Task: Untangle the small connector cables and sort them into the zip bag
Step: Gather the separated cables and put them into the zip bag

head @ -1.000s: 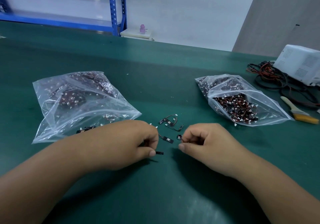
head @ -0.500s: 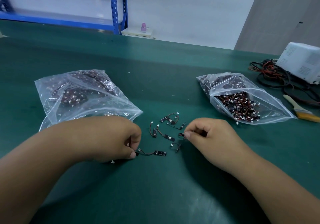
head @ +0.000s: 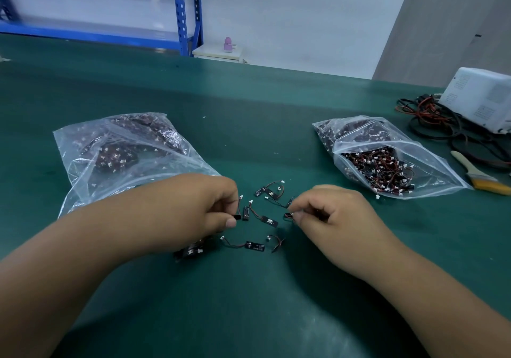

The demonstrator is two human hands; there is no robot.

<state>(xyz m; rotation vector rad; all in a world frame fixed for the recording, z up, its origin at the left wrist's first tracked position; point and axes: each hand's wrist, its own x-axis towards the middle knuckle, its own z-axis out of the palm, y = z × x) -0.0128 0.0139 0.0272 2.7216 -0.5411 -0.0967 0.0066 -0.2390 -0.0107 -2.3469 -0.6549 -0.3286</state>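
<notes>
Several small connector cables with black tabs and white plugs lie loose on the green mat between my hands. My left hand pinches one cable's black tab between thumb and forefinger, its white plug sticking up. A few more pieces lie under that hand. My right hand pinches another small black connector at its fingertips. A clear zip bag with cables lies to the left. A second zip bag, open and full of tangled cables, lies to the right.
A white device with a heap of black and red wires sits at the far right. A small brush lies beside the right bag. Blue shelving stands beyond the table's far edge.
My left hand let go of the cable now lying at front centre and moved up and right onto another cable. My right hand barely moved.
</notes>
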